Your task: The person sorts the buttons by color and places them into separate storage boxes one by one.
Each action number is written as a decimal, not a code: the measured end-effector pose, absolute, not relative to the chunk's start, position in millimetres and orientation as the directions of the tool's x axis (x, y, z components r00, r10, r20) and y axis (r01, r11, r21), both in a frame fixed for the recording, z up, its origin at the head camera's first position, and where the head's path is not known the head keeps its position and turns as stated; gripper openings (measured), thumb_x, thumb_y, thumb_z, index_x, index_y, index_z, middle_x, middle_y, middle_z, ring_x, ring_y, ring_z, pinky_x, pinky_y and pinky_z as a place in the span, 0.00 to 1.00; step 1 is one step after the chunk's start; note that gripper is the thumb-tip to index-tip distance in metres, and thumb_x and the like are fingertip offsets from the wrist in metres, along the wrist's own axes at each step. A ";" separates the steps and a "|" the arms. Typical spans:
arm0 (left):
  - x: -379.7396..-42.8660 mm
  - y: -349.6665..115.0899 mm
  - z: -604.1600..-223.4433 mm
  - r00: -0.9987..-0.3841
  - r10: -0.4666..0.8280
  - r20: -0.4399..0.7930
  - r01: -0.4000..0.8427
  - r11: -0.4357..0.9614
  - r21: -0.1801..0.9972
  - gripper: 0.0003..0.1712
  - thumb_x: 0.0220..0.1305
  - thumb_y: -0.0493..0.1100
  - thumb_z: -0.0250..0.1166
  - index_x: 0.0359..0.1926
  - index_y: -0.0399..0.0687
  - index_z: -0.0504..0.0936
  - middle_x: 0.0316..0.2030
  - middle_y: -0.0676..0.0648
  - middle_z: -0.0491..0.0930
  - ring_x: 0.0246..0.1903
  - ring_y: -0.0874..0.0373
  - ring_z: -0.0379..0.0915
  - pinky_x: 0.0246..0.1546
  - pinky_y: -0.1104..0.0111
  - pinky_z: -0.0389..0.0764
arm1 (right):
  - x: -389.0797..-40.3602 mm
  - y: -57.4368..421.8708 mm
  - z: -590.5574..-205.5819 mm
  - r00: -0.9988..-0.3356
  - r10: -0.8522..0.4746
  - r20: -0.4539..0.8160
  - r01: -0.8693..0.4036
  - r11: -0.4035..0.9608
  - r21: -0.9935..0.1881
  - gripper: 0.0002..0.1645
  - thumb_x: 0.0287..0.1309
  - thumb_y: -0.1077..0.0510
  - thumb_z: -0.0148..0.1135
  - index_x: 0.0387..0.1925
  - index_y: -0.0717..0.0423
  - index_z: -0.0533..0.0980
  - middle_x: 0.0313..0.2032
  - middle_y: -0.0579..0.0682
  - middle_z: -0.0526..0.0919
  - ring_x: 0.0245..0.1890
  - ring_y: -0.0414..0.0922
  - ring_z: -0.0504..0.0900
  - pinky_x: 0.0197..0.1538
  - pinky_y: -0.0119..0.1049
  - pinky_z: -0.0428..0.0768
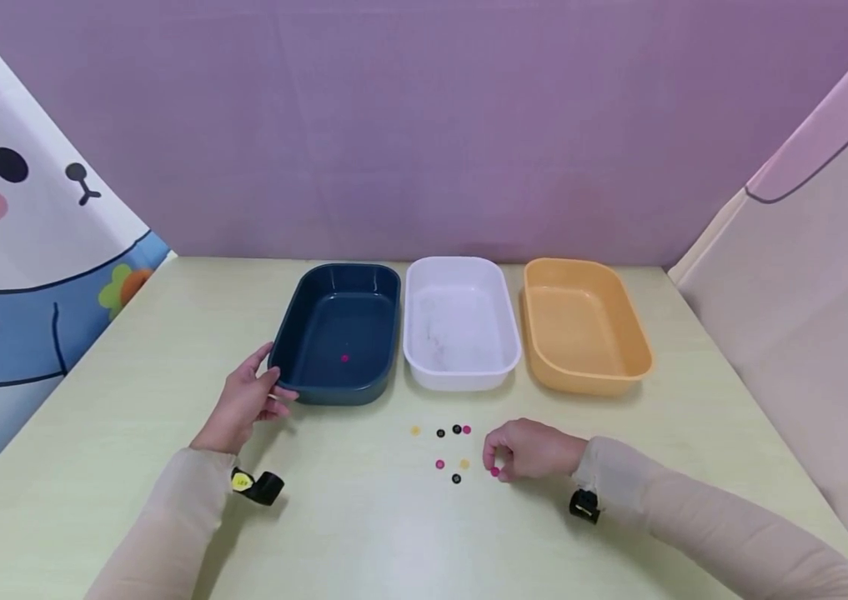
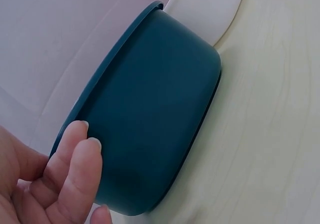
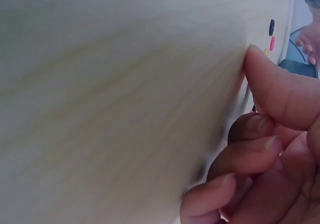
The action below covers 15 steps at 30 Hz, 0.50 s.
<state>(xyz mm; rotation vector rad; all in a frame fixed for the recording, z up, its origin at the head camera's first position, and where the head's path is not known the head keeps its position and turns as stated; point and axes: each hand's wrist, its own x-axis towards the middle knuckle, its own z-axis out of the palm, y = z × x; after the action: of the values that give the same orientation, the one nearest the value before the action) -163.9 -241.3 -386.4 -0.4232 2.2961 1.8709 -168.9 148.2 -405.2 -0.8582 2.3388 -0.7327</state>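
My left hand (image 1: 243, 400) holds the dark blue tray (image 1: 337, 393) at its near left corner. In the left wrist view, fingers (image 2: 82, 174) lie against the tray's outer wall. One pink button (image 1: 344, 358) lies inside this tray. Low over the table, my right hand (image 1: 532, 450) pinches another pink button (image 1: 494, 472) between thumb and forefinger. In the right wrist view the thumb (image 3: 285, 92) reaches down to the tabletop with the other fingers curled, and that button is hidden. Left of this hand lie a yellow button (image 1: 464, 464), a black button (image 1: 457, 478) and a pink button (image 1: 440, 464).
A white tray (image 1: 463, 382) stands right of the blue one, with an orange tray (image 1: 589, 383) beyond it. Nearer the trays lie another yellow button (image 1: 415, 430), two black buttons (image 1: 441, 433) and a pink button (image 1: 467, 430). A purple cloth (image 1: 424, 133) hangs behind the table.
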 end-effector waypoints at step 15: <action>-163.8 -240.8 -386.5 -0.949 -0.119 -0.292 -0.311 0.194 0.930 0.33 0.77 0.40 0.39 0.76 0.48 0.36 0.19 0.56 0.79 0.15 0.64 0.76 0.26 0.71 0.76 | -173.0 149.5 -401.3 -0.659 -0.704 -0.265 -0.457 0.655 -0.602 0.15 0.47 0.74 0.62 0.25 0.49 0.76 0.24 0.37 0.76 0.27 0.38 0.71 0.35 0.33 0.73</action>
<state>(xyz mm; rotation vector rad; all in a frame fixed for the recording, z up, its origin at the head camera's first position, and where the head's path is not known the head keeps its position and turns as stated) -163.8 -240.8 -386.5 -0.4192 2.3030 1.8549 -173.0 149.5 -401.3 -0.9041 2.3888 -0.6842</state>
